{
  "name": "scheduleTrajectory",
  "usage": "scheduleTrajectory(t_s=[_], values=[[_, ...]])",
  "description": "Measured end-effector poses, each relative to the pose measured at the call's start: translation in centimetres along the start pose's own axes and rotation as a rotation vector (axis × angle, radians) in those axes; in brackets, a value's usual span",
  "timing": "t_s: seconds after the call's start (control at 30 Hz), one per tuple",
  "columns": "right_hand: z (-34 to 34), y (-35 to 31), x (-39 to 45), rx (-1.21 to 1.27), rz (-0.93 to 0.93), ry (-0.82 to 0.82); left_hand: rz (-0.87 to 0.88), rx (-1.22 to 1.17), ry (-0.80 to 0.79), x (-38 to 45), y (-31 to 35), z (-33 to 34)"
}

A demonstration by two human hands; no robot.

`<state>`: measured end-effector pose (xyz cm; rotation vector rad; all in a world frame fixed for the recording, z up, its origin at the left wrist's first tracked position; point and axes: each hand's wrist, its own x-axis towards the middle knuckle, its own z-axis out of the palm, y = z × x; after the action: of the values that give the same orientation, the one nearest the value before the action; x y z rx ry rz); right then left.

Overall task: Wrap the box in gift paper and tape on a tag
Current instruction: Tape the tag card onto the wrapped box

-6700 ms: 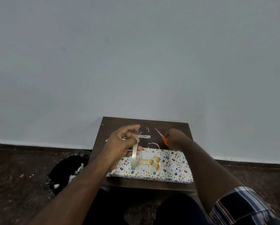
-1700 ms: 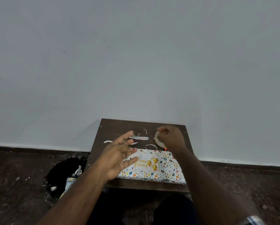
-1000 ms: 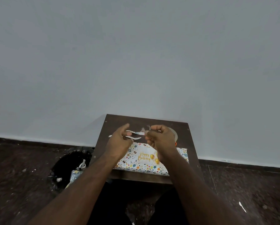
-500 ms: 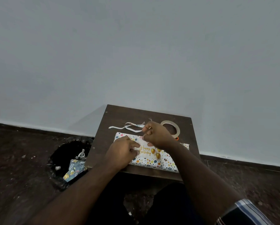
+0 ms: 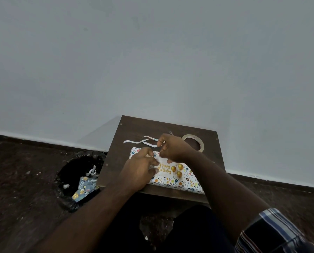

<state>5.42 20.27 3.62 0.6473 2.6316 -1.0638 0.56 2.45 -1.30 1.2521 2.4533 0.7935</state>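
Observation:
The box (image 5: 179, 181), wrapped in white paper with coloured dots, lies flat on a small dark table (image 5: 138, 128). On top of it lies a white "Happy Birthday" tag (image 5: 166, 169) with gold balloons. My left hand (image 5: 139, 170) has curled fingers on the tag's left end and holds it down. My right hand (image 5: 174, 148) is at the tag's upper edge, thumb and forefinger pinched together on what seems a clear piece of tape, too faint to see. A tape roll (image 5: 200, 143) lies behind my right wrist.
Loose strips of gift paper (image 5: 145, 140) lie on the table behind the box. A black bin (image 5: 74, 168) with paper scraps (image 5: 84, 189) stands on the floor left of the table. A grey wall rises right behind the table.
The tape roll went from my left hand to the table's back right. Both hands came together above the box, then dropped onto the tag. Over the last half second they barely moved.

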Motion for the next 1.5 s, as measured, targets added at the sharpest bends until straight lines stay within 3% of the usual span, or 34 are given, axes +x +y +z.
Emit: scheduleTrajectory(t_s=[0.23, 0.73, 1.07, 1.27, 1.5], values=[[-0.1, -0.1, 0.6, -0.067, 0.002, -0.027, 0.08, 0.077, -0.007, 0.3, -0.5, 0.4], [0.3, -0.9, 0.6, -0.203, -0.005, 0.019, 0.069, 0.152, -0.035, 0.2, -0.4, 0.4], [-0.2, 0.0, 0.3, 0.075, 0.169, 0.064, 0.093, 0.209, -0.052, 0.1, -0.2, 0.1], [-0.2, 0.0, 0.5, 0.147, 0.194, 0.083, 0.142, 0.369, -0.067, 0.0, 0.4, -0.4], [-1.4, 2.5, -0.8, 0.378, 0.165, 0.293, 0.07, 0.26, -0.033, 0.3, 0.9, -0.9]])
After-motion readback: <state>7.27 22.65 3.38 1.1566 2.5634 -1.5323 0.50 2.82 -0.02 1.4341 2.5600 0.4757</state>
